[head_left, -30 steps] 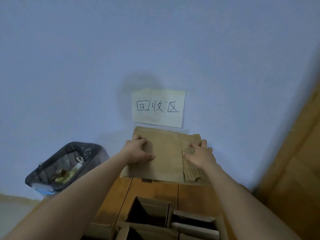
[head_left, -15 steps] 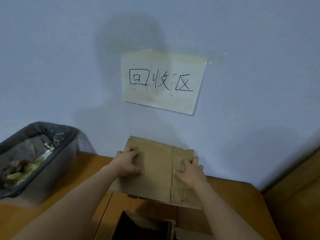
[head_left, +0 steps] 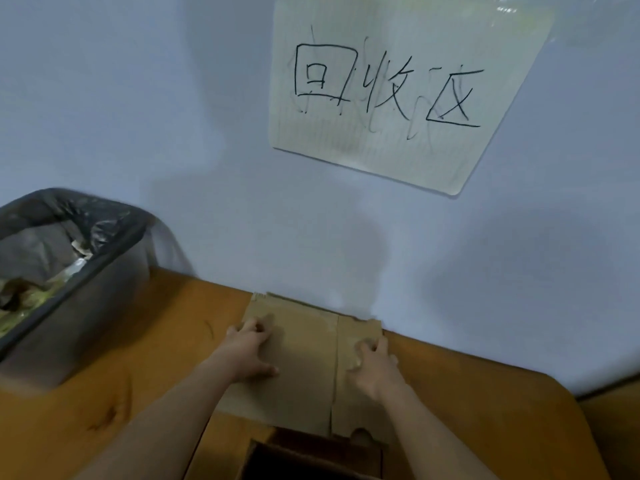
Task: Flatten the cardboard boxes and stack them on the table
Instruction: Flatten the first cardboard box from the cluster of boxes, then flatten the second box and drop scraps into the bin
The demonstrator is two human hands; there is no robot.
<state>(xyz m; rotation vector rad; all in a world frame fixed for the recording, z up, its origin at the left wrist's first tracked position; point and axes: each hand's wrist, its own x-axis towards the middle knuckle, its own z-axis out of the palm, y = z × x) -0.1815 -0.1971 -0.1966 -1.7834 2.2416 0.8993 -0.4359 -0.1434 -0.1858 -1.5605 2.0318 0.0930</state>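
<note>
A flattened brown cardboard box (head_left: 304, 368) lies on the wooden table (head_left: 485, 403), its far edge against the wall. My left hand (head_left: 251, 351) presses on its left part with fingers spread. My right hand (head_left: 375, 365) presses on its right panel, fingers bent at the knuckles. An open, unflattened cardboard box (head_left: 304, 460) stands at the near edge of the view, just in front of the flat one.
A bin lined with a black bag (head_left: 65, 271), holding scraps, stands at the left beside the table. A paper sign with handwritten characters (head_left: 398, 88) is taped to the pale wall above the cardboard.
The view has moved closer and lower towards the wall. The flattened box has gone from leaning upright against the wall to lying flat on the table under both hands.
</note>
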